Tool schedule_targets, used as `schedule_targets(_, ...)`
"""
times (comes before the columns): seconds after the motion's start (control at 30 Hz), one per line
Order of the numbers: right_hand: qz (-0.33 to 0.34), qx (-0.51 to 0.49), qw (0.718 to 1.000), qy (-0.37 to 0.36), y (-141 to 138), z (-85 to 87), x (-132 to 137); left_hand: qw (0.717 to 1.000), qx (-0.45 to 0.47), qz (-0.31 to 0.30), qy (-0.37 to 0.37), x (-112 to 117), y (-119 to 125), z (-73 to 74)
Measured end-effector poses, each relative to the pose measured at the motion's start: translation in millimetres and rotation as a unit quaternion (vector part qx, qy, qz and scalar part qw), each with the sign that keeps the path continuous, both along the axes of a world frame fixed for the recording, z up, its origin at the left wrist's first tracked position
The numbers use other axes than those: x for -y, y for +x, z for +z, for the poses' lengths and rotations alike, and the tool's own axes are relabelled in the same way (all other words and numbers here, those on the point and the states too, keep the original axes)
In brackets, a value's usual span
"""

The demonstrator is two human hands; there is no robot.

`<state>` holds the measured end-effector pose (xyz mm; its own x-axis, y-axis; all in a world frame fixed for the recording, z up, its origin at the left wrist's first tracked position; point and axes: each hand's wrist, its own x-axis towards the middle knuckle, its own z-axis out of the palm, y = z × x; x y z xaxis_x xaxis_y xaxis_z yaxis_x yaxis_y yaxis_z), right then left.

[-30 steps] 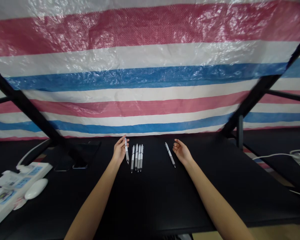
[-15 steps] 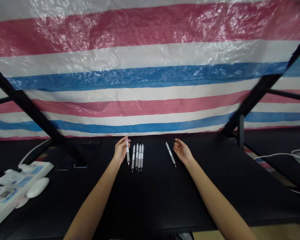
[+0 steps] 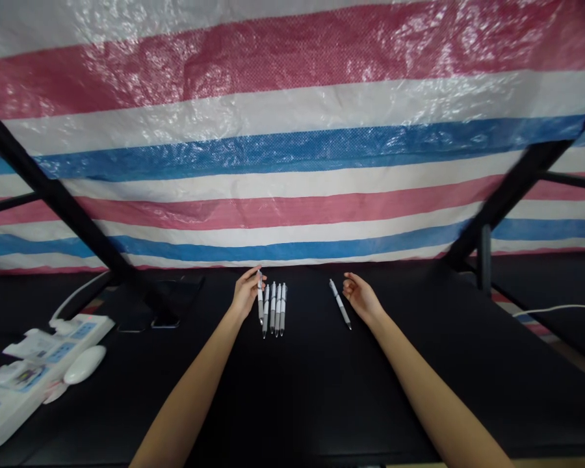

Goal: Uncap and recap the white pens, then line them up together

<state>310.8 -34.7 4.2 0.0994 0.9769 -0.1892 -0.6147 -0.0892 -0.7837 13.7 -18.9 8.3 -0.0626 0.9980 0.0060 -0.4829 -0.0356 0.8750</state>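
On a black table (image 3: 297, 390), three white pens (image 3: 275, 309) lie side by side. My left hand (image 3: 246, 297) is closed on another white pen (image 3: 260, 300), held against the left side of that row. A single white pen (image 3: 340, 304) lies slanted further right. My right hand (image 3: 361, 298) rests just right of it, palm turned inward, fingers loosely curled and apart, holding nothing.
A white power strip (image 3: 34, 364) and a white mouse (image 3: 84, 364) sit at the table's left. Two dark phones (image 3: 149, 320) lie behind them. Black frame bars (image 3: 68, 208) slant on both sides. A striped tarp (image 3: 292, 162) hangs behind. White cables (image 3: 556, 309) lie at the right.
My left hand has brought its pen closer to the row of three, now touching its left side. The view shifted slightly. My right hand stays by the single pen.
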Motion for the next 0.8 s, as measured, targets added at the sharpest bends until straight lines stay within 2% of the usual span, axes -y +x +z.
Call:
schedule_targets(0.37,0.013,0.021,1.0,0.016,2.0,-4.6,-2.8,1.0,-0.015,-0.002,-0.016,-0.4,1.3,-0.3)
schedule_targets(0.8,0.006,0.053,0.998,0.029,-2.9,-2.4,-1.4,1.0,-0.014,0.015,-0.019,-2.0,2.6,0.8)
